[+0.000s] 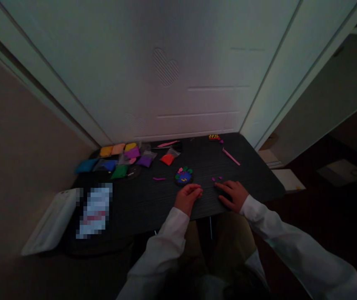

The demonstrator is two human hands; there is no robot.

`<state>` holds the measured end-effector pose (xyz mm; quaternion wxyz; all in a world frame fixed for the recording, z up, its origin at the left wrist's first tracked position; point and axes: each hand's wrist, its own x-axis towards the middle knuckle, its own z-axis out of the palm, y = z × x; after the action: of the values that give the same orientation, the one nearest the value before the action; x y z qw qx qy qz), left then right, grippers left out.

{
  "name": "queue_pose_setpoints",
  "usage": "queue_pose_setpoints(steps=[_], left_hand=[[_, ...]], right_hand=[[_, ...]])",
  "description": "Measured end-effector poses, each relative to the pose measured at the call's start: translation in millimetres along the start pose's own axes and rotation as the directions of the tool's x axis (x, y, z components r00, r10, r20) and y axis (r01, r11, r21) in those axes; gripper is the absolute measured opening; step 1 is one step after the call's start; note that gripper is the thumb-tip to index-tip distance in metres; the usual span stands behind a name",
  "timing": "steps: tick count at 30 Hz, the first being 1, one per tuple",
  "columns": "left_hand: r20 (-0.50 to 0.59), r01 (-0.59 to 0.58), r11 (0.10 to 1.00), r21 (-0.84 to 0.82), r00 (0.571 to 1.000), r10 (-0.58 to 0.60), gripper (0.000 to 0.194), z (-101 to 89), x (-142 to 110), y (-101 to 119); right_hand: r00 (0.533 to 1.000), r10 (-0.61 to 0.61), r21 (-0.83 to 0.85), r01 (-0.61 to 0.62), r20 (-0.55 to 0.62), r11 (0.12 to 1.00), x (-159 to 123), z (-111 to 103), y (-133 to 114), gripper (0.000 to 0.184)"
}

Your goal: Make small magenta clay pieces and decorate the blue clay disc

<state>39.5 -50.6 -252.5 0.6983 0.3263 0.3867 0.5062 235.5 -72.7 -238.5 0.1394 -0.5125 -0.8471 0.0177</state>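
My left hand (188, 198) is closed in a pinch just below a small round clay piece (184, 176). That piece has a dark rim, a blue middle, green leaf-like shapes, a pink bit and small yellow bits. What the left fingers hold, if anything, cannot be made out. Over on the right, my right hand (234, 196) is open, its index finger stretched out and its tip at the tabletop. Just beyond that fingertip lie small purple clay bits (213, 179). A thin purple clay strip (159, 179) rests left of the round piece.
Several bags of coloured clay (120, 171) crowd the dark table's (134, 208) back left, with a red clay bag (167, 158) nearer the middle. Pink tweezers (231, 156) lie at the right. A small yellow-and-red piece (214, 137) sits by the white door (197, 100).
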Motion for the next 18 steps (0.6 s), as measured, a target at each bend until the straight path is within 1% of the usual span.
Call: queue_pose_setpoints(steps=[4,11,14,18], left_hand=[[-0.003,-0.002,1.000,-0.010,1.000,0.002,0.018,-1.4,0,-1],[0.024,-0.013,1.000,-0.011,1.000,0.013,0.016,-3.7,2,-2],[0.022,-0.009,1.000,-0.012,1.000,0.010,0.016,-3.2,2,-2],[0.024,-0.018,1.000,0.003,1.000,0.018,0.018,-2.7,2,-2]], right_hand=[[1.000,-0.011,-0.014,0.011,-0.026,1.000,0,-3,-2,0.045],[1.000,-0.013,0.027,0.013,0.002,1.000,0,-14,-6,0.044],[1.000,0.003,0.044,-0.003,0.000,0.999,-1,-16,-7,0.043],[1.000,-0.001,0.045,0.002,-0.031,0.999,-2,-15,-7,0.044]])
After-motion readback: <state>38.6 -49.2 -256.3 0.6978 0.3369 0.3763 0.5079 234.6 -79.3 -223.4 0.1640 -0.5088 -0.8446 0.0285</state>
